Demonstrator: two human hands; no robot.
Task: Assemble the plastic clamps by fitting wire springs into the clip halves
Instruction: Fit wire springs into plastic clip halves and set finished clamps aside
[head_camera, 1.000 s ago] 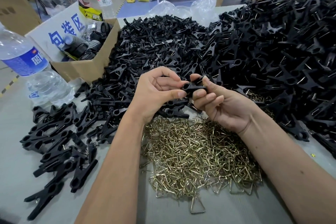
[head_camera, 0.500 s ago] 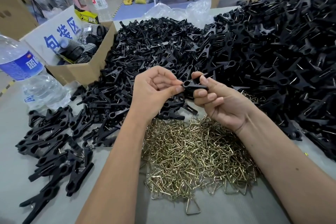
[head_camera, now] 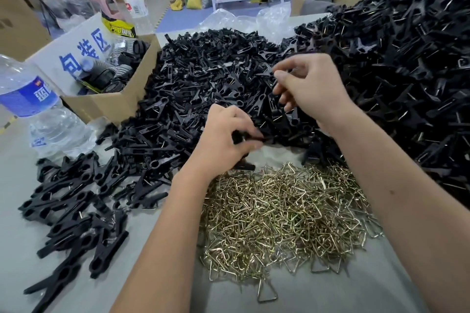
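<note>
Over the near edge of the black pile I see my left hand (head_camera: 223, 137) with fingers curled, pinching a black clip piece (head_camera: 250, 138) between thumb and fingertips. My right hand (head_camera: 310, 86) hovers farther back above the heap of clip halves (head_camera: 203, 79), fingers loosely bent; motion blur keeps me from telling whether it holds anything. Wire springs (head_camera: 284, 216) lie heaped on the table (head_camera: 330, 295) between my forearms. Assembled clamps (head_camera: 73, 206) sit left, near a water bottle (head_camera: 33, 107) and a cardboard box (head_camera: 106, 101).
</note>
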